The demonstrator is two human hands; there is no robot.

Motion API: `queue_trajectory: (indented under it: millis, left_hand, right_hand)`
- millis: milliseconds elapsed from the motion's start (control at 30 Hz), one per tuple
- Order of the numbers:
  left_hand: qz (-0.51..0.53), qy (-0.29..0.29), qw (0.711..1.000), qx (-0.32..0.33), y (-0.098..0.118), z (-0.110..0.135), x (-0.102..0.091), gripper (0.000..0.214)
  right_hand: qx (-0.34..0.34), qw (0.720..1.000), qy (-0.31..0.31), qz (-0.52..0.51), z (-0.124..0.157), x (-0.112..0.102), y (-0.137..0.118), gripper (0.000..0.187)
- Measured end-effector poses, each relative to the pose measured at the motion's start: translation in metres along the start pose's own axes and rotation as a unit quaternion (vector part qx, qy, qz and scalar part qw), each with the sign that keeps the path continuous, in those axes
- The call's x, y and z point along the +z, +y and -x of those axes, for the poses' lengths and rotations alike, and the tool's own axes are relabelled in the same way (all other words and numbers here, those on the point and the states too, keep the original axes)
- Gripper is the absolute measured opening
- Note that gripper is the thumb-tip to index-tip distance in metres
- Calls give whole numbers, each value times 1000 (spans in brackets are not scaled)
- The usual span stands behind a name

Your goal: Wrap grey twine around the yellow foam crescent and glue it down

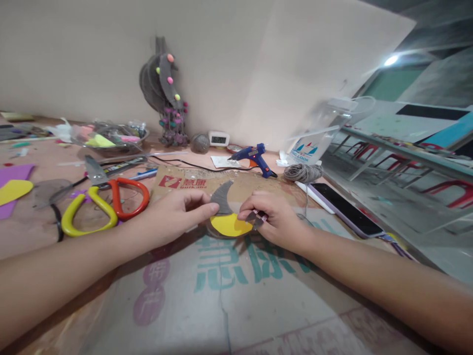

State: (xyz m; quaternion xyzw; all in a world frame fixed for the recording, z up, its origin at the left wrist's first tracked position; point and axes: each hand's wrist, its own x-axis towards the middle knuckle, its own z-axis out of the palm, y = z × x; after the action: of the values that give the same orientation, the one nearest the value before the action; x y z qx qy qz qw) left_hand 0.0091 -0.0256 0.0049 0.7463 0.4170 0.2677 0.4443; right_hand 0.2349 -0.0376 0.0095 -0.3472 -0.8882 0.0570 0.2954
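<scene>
Between the hands, on flat printed cardboard (pixel 221 291), a smooth yellow foam oval (pixel 229 226) overlaps a matte grey crescent (pixel 221 196). The right hand (pixel 275 221) pinches the oval's edge. The left hand (pixel 175 217) touches it with the thumb, though I cannot tell whether it grips. Loop-handled scissors (pixel 105 202) lie beyond the left hand.

Soft, matt yellow foam oval (pixel 229 225); fuzzy grey felt crescent (pixel 221 195); dull, creased printed cardboard sheet (pixel 258 296); glossy yellow-and-red plastic-handled metal scissors (pixel 113 188); mirror-shiny black phone (pixel 345 208).
</scene>
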Motion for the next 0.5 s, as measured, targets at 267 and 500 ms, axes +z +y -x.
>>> queue_trajectory:
  millis: [267,500]
  left_hand:
    - [-19,9,1000,15,0,1,-2,36]
    - [87,32,996,10,7,2,0,35]
  right_hand:
    - [19,1000,-6,5,0,2,0,12]
    - [55,998,10,-17,-1,2,2,11]
